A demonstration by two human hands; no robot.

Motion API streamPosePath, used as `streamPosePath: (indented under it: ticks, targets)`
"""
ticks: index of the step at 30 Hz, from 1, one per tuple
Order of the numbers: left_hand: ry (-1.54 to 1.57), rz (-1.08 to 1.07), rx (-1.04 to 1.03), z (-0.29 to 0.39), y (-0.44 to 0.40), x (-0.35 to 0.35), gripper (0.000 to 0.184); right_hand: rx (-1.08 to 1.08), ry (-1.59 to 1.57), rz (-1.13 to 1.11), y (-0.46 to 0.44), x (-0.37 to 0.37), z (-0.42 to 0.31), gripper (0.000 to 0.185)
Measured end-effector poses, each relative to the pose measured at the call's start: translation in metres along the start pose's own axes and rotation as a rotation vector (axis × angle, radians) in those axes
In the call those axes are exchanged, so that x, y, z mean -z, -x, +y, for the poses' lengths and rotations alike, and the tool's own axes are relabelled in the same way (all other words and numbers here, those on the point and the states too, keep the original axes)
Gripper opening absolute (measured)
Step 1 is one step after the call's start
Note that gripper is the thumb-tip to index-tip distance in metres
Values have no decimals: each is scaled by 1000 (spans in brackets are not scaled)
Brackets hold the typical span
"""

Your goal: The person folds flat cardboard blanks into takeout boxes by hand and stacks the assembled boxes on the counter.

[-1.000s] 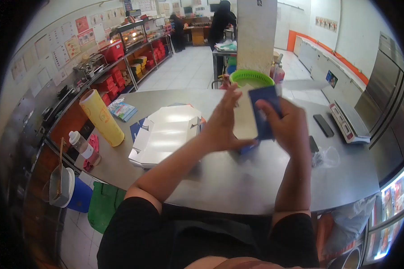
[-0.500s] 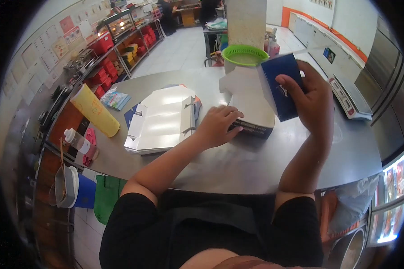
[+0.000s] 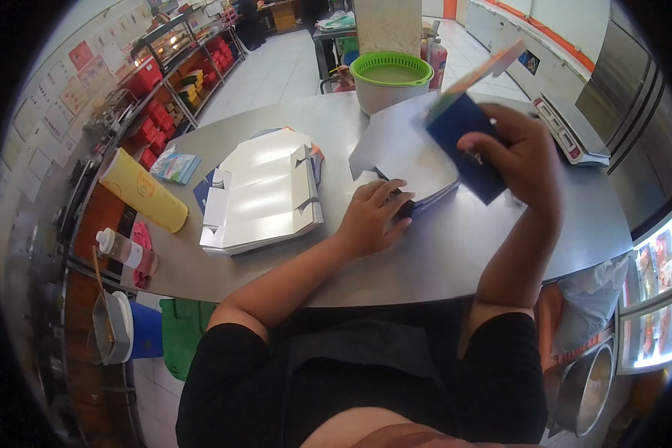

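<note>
My right hand (image 3: pixel 523 153) pinches the blue flap (image 3: pixel 470 153) of a cardboard box (image 3: pixel 403 145), thumb on the printed face and fingers behind. My left hand (image 3: pixel 369 220) has its fingers bent at the box's near side, thumb a little apart; I can't tell whether it grips or only presses there. The box sits right of the table's middle, nearer the far edge, its pale inside facing up.

I judge it light and fairly stiff, easy to crease, perhaps a bit slick on the printed side. The folded edges look like the best hold; a hard squeeze on a flap could bend it.

The table (image 3: pixel 440 265) is smooth, shiny metal with a curved near edge. Flat boxes (image 3: pixel 257 194) lie stacked left of the middle. Near the left end are a yellow roll (image 3: pixel 143 190) and a bottle (image 3: pixel 127 252) beside a pink cloth (image 3: pixel 142 237). A bowl with a green basket (image 3: pixel 390 71) stands at the far edge, a scale (image 3: pixel 571 131) by the right end. Beyond are white floor tiles (image 3: pixel 276 71) and a pillar (image 3: pixel 388 26).
</note>
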State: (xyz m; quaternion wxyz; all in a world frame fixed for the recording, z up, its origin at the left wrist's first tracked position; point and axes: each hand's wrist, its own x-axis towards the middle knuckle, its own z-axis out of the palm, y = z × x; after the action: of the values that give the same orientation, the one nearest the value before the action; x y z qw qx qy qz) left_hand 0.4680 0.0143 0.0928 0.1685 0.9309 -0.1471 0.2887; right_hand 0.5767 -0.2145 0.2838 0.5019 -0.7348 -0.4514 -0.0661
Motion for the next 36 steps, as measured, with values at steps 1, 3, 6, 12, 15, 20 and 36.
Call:
streamPosePath:
  ticks: [1, 3, 6, 12, 15, 20, 36]
  targets:
    - [-84, 41, -14, 3, 1, -2, 50, -34, 20, -58, 0, -1, 2, 51]
    - [-180, 69, -39, 4, 1, -6, 52, -100, 69, -127, -5, -1, 10, 50]
    - [-196, 33, -71, 4, -2, -11, 55, -136, 91, -217, -19, -10, 16, 50]
    - [-184, 53, -60, 18, 2, -26, 51, -157, 468, -451, -42, -52, 14, 41]
    - [-181, 74, -55, 23, 5, -25, 48, 26, 632, -553, -42, -69, 39, 37]
    - [-143, 43, -52, 31, 7, -13, 46, 106, 760, -621, -25, -99, 60, 32]
    - [68, 170, 1, 5, 7, -23, 22, 276, 814, -375, 12, -136, 88, 29]
